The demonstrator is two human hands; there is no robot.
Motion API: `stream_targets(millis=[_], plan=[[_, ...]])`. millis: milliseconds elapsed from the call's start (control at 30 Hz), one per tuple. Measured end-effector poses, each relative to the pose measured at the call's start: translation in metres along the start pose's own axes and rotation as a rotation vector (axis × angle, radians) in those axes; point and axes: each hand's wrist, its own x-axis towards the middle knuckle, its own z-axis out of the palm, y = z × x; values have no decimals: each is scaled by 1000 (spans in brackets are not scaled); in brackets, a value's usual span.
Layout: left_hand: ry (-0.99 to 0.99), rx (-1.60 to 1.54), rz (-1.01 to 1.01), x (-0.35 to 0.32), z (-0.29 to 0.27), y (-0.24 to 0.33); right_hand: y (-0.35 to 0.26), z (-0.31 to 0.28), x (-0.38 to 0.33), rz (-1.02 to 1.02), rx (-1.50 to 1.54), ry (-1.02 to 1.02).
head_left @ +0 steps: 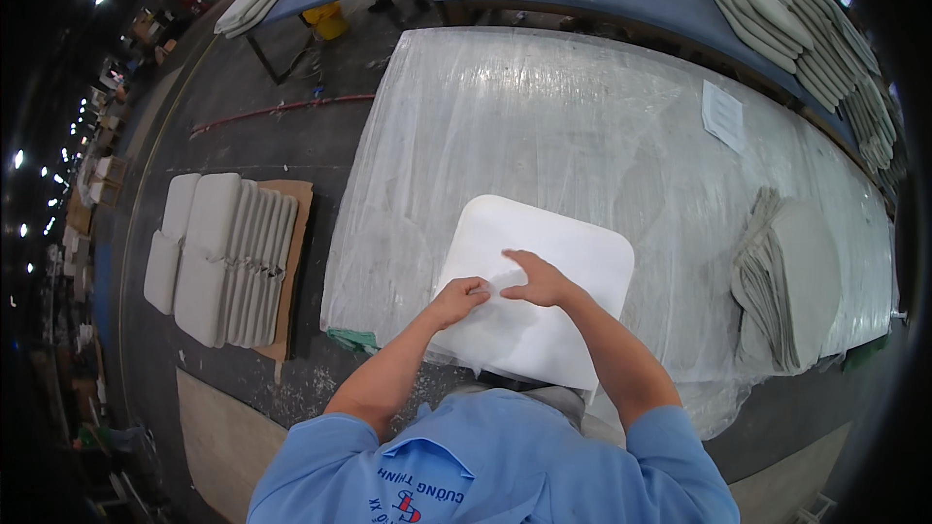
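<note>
A white square foam pad (553, 243) with rounded corners lies on the plastic-covered table (544, 116), at its near edge in front of me. My left hand (461, 299) is closed, pinching the pad's surface or a thin covering near its middle. My right hand (536, 278) rests on the pad just to the right, fingers pressed down and pointing left. Both forearms come up from the lower edge in short blue sleeves.
A stack of grey fabric covers (786, 281) lies on the table to the right. A paper sheet (723, 114) lies further back. Grey cushions (218, 257) stand on cardboard on the floor to the left. More cushions (777, 15) are piled on a blue table behind.
</note>
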Motion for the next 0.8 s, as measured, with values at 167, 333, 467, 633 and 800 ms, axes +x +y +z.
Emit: stream_targets(millis=[167, 333, 467, 633, 800], plan=[[12, -64, 5, 1, 1, 11, 3, 5, 7, 305, 154, -409], [-128, 81, -122, 11, 12, 14, 9, 32, -12, 292, 246, -141], [-150, 128, -239, 19, 14, -3, -14, 31, -14, 274, 114, -186], [-217, 135, -231, 25, 21, 0, -9, 19, -15, 278, -17, -228], [-219, 220, -282, 28, 18, 8, -7, 18, -16, 201, -56, -162]])
